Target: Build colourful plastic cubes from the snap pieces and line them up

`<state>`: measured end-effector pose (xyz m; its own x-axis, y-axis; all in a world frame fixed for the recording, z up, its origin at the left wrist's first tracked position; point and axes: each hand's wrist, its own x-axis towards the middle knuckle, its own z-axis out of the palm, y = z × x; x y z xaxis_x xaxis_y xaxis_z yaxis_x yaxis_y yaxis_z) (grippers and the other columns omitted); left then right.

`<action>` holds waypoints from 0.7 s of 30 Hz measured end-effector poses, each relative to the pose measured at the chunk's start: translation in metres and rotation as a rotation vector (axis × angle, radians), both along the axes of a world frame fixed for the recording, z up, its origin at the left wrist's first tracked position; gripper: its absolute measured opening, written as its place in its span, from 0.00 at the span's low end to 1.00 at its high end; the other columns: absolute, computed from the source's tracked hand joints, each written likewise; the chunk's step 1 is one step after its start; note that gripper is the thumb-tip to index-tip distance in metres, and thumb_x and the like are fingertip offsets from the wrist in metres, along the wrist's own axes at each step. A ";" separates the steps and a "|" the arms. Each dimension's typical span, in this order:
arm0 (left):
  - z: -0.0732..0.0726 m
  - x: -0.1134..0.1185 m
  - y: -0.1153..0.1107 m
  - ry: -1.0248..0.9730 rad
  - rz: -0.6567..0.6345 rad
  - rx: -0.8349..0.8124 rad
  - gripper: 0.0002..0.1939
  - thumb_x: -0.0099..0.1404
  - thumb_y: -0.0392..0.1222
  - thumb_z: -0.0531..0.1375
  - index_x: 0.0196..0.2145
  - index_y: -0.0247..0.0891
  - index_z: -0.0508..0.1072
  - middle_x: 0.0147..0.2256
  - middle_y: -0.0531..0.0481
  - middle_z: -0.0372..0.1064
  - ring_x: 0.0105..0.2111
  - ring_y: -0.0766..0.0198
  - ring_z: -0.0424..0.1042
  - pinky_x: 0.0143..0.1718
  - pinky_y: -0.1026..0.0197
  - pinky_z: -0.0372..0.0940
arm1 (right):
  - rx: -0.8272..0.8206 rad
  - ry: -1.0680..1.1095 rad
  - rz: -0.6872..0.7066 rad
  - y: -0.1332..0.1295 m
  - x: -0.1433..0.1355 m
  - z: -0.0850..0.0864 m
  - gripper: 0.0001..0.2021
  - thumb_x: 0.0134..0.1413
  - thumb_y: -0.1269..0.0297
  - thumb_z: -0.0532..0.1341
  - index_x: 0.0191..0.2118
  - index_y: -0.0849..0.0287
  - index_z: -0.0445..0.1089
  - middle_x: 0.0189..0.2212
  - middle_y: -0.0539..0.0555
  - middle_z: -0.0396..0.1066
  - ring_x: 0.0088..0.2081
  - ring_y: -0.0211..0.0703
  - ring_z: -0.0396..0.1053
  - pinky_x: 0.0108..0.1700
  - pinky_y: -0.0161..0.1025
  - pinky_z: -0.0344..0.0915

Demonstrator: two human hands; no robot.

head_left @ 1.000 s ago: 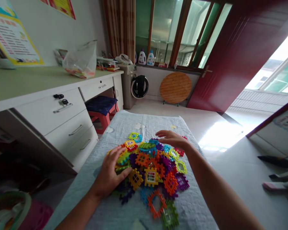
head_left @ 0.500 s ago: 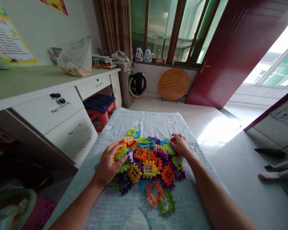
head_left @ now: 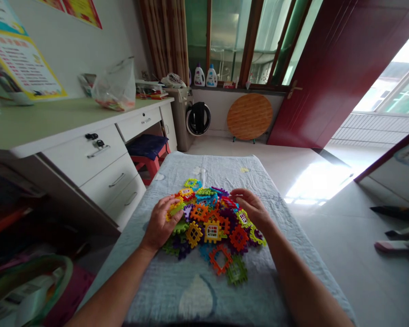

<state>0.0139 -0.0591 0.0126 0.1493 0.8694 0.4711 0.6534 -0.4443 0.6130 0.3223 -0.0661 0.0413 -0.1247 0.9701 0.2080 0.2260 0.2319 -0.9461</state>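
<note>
From my remote seat I see the pile of interlocking plastic pieces (head_left: 211, 230) heaped on the cloth-covered surface (head_left: 221, 172), between the two hands; the left hand (head_left: 161, 223) rests at the pile's left edge, fingers extended and thumb apart, gripping nothing that I can make out; the right hand (head_left: 250, 206) is half curled at the far right side, fingertips by a red piece (head_left: 229, 202), though I cannot tell whether they pinch it; I judge the step to be handling the heap from both flanks; the next move calls for light, level fingers, since loose pieces could slide.
</note>
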 end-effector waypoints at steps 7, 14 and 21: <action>-0.004 -0.002 0.001 0.008 0.050 0.004 0.18 0.63 0.52 0.53 0.45 0.38 0.71 0.50 0.43 0.63 0.53 0.54 0.63 0.58 0.49 0.56 | 0.028 -0.595 -0.079 0.001 0.025 -0.017 0.27 0.51 0.48 0.59 0.55 0.54 0.63 0.54 0.58 0.64 0.56 0.54 0.60 0.57 0.54 0.54; -0.003 0.002 0.001 0.055 0.050 -0.042 0.19 0.62 0.53 0.54 0.44 0.38 0.71 0.49 0.42 0.66 0.53 0.52 0.63 0.56 0.49 0.57 | 0.253 -0.547 0.042 0.005 -0.006 -0.028 0.20 0.57 0.57 0.55 0.55 0.55 0.62 0.53 0.58 0.63 0.54 0.47 0.62 0.56 0.46 0.58; -0.001 0.000 0.001 -0.109 0.020 -0.059 0.16 0.65 0.50 0.52 0.43 0.38 0.71 0.48 0.45 0.65 0.52 0.56 0.64 0.57 0.53 0.56 | 0.263 -0.337 -0.017 0.002 -0.010 -0.019 0.18 0.59 0.62 0.53 0.55 0.51 0.61 0.54 0.55 0.62 0.54 0.45 0.61 0.55 0.46 0.60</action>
